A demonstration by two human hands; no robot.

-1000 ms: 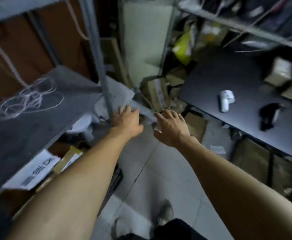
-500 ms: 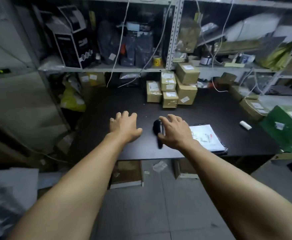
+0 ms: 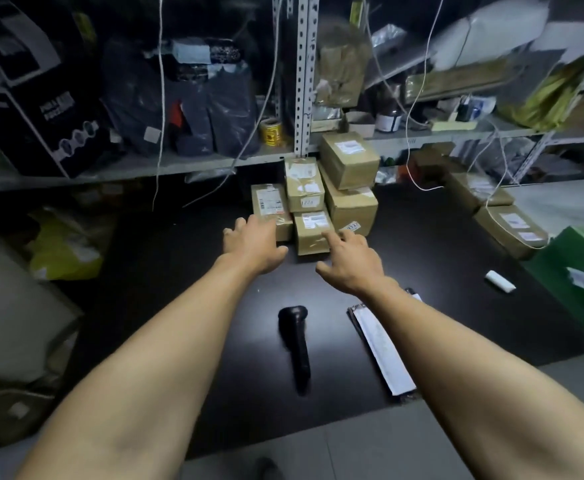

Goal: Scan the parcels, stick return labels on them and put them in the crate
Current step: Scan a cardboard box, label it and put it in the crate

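Several brown cardboard parcels (image 3: 321, 199) with white labels are stacked at the back of the black table (image 3: 166, 289). My left hand (image 3: 252, 247) reaches out, open, its fingers at the leftmost low parcel (image 3: 269, 204). My right hand (image 3: 351, 259) is open too, its index finger touching the small front parcel (image 3: 313, 232). A black handheld scanner (image 3: 295, 341) lies on the table between my forearms. A sheet of labels (image 3: 382, 351) lies under my right forearm, partly hidden. A green crate (image 3: 574, 282) stands at the table's right edge.
More parcels (image 3: 510, 225) lie at the right, beside the crate. A small white object (image 3: 500, 281) rests near them. Metal shelving (image 3: 302, 81) with bags, boxes and hanging cables rises behind the table. A yellow bag (image 3: 65, 247) sits at the left.
The view has swung from the floor and a side shelf to the table. Both hands have moved forward, past the scanner, up to the parcel stack.
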